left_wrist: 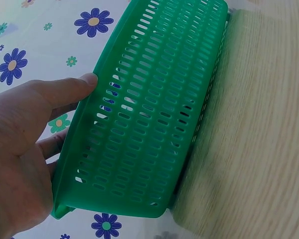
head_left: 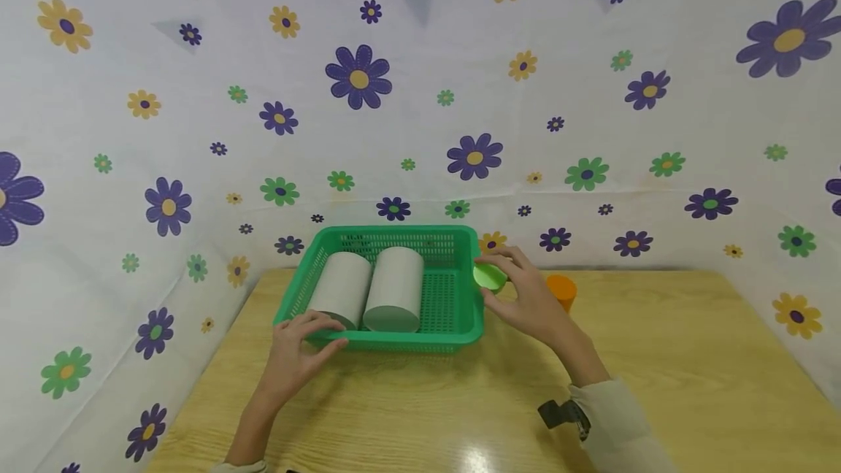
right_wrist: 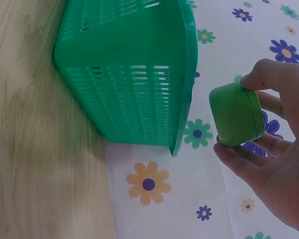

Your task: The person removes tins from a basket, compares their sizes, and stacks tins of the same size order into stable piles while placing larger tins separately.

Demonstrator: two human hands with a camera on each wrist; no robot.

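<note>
Tabletop scene: right hand (head_left: 525, 298) pinches green cup (head_left: 490, 277) beside basket (head_left: 460, 327).

I see a light wooden table (head_left: 657, 385) with a visible grain, its far edge meeting a flower-printed cloth (head_left: 525, 93) that hangs behind and along the left side. A green slotted basket (head_left: 453, 305) stands flat on the table near the far edge, left of centre. In both wrist views I see its perforated walls (left_wrist: 154, 124) rising from the wood. An orange cup (head_left: 561, 290) stands on the table to the right of the basket, near the far edge and apart from it. A glare spot (head_left: 476, 455) marks the near edge
</note>
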